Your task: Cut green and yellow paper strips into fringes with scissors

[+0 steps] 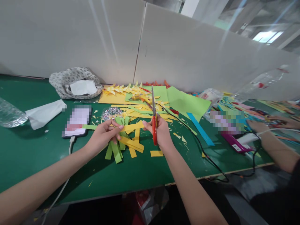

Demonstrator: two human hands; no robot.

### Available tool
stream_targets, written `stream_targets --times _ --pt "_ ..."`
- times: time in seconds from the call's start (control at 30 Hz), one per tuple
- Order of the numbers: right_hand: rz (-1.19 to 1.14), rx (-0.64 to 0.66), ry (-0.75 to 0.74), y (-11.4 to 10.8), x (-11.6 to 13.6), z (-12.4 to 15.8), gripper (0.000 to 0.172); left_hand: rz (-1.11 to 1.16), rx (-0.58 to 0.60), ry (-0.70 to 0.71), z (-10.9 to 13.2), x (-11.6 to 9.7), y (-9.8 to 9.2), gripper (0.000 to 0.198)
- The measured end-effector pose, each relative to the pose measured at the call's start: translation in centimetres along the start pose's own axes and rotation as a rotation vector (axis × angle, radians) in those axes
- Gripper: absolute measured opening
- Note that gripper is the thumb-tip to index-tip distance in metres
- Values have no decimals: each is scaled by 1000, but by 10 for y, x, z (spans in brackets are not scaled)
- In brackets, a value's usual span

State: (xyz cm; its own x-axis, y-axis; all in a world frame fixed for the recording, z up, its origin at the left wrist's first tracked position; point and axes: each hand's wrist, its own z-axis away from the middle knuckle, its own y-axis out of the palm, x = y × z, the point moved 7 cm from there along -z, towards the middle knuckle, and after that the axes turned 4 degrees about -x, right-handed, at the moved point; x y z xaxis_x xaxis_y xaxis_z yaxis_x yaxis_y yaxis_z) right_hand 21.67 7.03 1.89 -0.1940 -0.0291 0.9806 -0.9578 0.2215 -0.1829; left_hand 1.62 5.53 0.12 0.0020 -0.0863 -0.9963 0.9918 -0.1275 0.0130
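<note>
My left hand pinches the left end of a yellow paper strip. At the strip's other end are the fingertips of my right hand, which also holds red-handled scissors with the blades pointing up and away. Below the strip lies a loose pile of green paper strips and yellow strips. A short yellow piece rests on the green table below my right hand.
A phone on a white cable and a patterned cloth bag are at the left. Green sheets and a yellow glue gun lie behind. A black cord, a blue strip and another person's hands are at the right.
</note>
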Motion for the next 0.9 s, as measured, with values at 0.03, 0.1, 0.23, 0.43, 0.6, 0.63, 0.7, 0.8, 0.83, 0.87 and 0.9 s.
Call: stream_targets --times 0.03,0.1,0.23,0.43,0.6,0.63,0.7,0.8,0.83,0.87,0.9 --pt "14 0 -11 0 0 0 41 8 10 9 0 0 1 20" --pt "40 -2 -35 0 0 -1 41 16 34 22 2 -1 3 18" --pt "87 -3 -41 1 -2 -2 38 47 82 56 5 -5 7 13" --pt "-31 168 -79 7 13 2 37 168 57 88 4 -9 0 17" --pt "-81 417 -61 20 32 20 35 12 112 128 3 -11 2 21" --pt "-80 477 -44 25 32 25 35 -59 176 100 5 -9 8 21" --pt "-39 572 -23 35 29 33 35 -185 298 49 10 -3 19 19" --pt "57 593 -32 43 21 38 33 -234 395 0 16 3 29 19" --pt "74 577 -42 44 19 37 32 -233 394 -9 16 4 30 19" --pt "80 551 -49 44 18 36 32 -226 380 -16 16 5 29 19" --pt "74 518 -51 42 17 34 32 -214 358 -24 15 5 28 19"
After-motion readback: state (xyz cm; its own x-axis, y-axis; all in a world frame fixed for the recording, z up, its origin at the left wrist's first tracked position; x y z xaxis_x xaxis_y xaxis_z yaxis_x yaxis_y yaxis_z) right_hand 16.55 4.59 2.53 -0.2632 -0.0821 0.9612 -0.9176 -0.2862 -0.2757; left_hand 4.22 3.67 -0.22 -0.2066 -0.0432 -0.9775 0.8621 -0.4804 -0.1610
